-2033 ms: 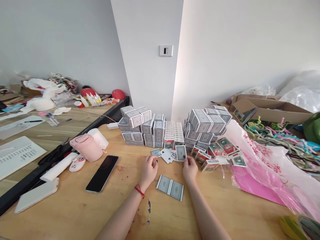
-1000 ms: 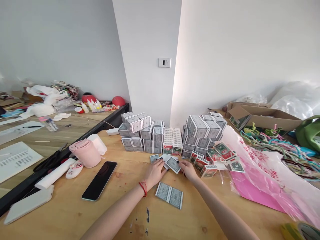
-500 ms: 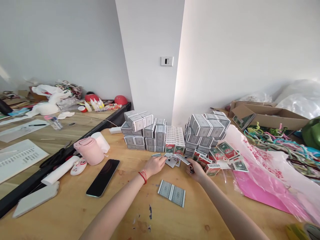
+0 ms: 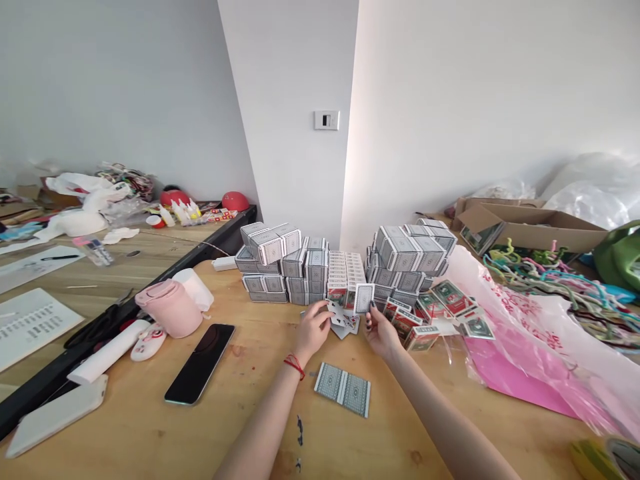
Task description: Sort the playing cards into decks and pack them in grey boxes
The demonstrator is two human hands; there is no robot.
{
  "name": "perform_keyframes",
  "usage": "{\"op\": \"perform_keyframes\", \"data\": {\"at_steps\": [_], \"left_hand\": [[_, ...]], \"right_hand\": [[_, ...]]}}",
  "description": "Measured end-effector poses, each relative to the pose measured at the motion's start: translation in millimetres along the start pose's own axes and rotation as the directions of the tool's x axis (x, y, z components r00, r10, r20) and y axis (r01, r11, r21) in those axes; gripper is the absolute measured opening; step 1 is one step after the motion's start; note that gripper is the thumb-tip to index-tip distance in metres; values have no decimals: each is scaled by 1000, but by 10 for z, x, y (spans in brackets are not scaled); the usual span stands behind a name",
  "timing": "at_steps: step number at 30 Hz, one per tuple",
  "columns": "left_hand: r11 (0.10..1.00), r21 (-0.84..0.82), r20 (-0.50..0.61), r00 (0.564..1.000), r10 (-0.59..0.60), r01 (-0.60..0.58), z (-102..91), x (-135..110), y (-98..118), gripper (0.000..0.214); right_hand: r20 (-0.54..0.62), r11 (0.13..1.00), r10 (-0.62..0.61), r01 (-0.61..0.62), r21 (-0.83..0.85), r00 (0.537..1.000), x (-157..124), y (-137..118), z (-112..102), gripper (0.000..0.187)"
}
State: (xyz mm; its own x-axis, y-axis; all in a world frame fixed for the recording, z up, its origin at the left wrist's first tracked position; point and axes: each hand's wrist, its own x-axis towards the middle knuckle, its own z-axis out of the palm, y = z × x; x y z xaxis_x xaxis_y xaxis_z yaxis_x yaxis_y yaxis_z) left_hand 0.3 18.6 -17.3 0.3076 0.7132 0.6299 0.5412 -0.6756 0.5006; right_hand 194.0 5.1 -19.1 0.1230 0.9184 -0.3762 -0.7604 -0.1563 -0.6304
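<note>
Between the thumb and fingers of my left hand (image 4: 312, 331) is a playing card (image 4: 339, 315) with its face showing. A second playing card (image 4: 364, 298), patterned back toward me, stands upright in the pinch of my right hand (image 4: 382, 335). Below them, a few loose cards (image 4: 344, 329) lie face up on the wooden table (image 4: 240, 440). Closer to me rests a flat panel of card backs (image 4: 343, 389), side by side. Blocks made of cards are stacked at left (image 4: 273, 245) and right (image 4: 400, 248), with two rows of card boxes (image 4: 345, 270) between them.
Red and green card packs (image 4: 425, 339) lie right of my right hand, beside pink plastic wrapping (image 4: 505, 373). Leftward are a black phone (image 4: 200, 363), a pink container (image 4: 170, 307) and a white slab (image 4: 57, 417). Yellow tape (image 4: 605, 459) sits at the near right corner.
My right hand has raised its card from a slant to upright, back toward me. My left hand has turned and now holds up a face-showing card. The view has shifted slightly.
</note>
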Motion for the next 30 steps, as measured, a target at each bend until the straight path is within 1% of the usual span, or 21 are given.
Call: {"op": "perform_keyframes", "data": {"at_steps": [1, 3, 4, 5, 6, 7, 9, 11, 13, 15, 16, 17, 19, 21, 22, 23, 25, 28, 30], "left_hand": [[1000, -16, -37, 999, -17, 16, -7, 16, 7, 21], [997, -52, -100, 993, -68, 63, -26, 37, 24, 18], [993, -72, -112, 989, -101, 93, -35, 39, 35, 18], [987, -94, -115, 984, -137, 126, -43, 37, 47, 18], [980, -118, -105, 979, -173, 160, -47, 31, 60, 18], [970, -148, -87, 975, -206, 192, -47, 21, 75, 18], [942, -206, -53, 959, -280, 264, -26, -4, 108, 19], [905, -250, -19, 933, -360, 345, 19, -33, 145, 19], [858, -303, 11, 901, -433, 416, 78, -63, 179, 20], [801, -368, 39, 869, -493, 471, 130, -94, 203, 22], [769, -408, 54, 853, -518, 493, 148, -109, 210, 23], [733, -448, 76, 839, -539, 512, 159, -124, 213, 25], [642, -533, 133, 804, -579, 551, 163, -148, 214, 27], [530, -620, 205, 772, -602, 578, 150, -161, 218, 29], [491, -645, 236, 763, -602, 586, 143, -161, 224, 29], [477, -648, 250, 757, -604, 594, 136, -158, 232, 28], [494, -625, 243, 752, -613, 605, 133, -143, 252, 25], [519, -609, 207, 753, -625, 599, 153, -121, 264, 22], [514, -616, 199, 749, -632, 597, 173, -116, 251, 25]], "right_hand": [[10, 1000, -1, 1, 18, 1000, -11, -3, 28, 15], [48, 1000, -6, 6, 14, 999, -39, 11, 75, 21], [50, 1000, -26, 26, -7, 998, -53, 31, 90, 21], [33, 997, -64, 65, -38, 997, -64, 61, 100, 18], [8, 991, -110, 110, -77, 994, -73, 98, 102, 13], [-1, 989, -120, 120, -89, 993, -79, 141, 99, 12], [-31, 986, -136, 132, -97, 990, -82, 234, 81, 14], [-64, 981, -172, 165, -106, 983, -78, 323, 60, 22], [-125, 959, -266, 249, -138, 956, -72, 396, 45, 34], [-191, 925, -364, 329, -190, 912, -68, 446, 36, 48], [-197, 908, -394, 348, -231, 898, -68, 462, 33, 50], [-192, 891, -416, 356, -282, 889, -71, 471, 30, 48], [-159, 846, -444, 353, -400, 882, -86, 471, 24, 38], [-110, 775, -465, 344, -530, 878, -113, 455, 20, 27], [-82, 729, -480, 345, -591, 873, -129, 445, 20, 23], [-56, 683, -492, 345, -644, 869, -145, 435, 22, 22], [-4, 624, -507, 364, -691, 862, -173, 421, 32, 23], [63, 568, -527, 406, -716, 847, -196, 423, 49, 22], [97, 533, -530, 420, -734, 842, -199, 431, 55, 22]]}}
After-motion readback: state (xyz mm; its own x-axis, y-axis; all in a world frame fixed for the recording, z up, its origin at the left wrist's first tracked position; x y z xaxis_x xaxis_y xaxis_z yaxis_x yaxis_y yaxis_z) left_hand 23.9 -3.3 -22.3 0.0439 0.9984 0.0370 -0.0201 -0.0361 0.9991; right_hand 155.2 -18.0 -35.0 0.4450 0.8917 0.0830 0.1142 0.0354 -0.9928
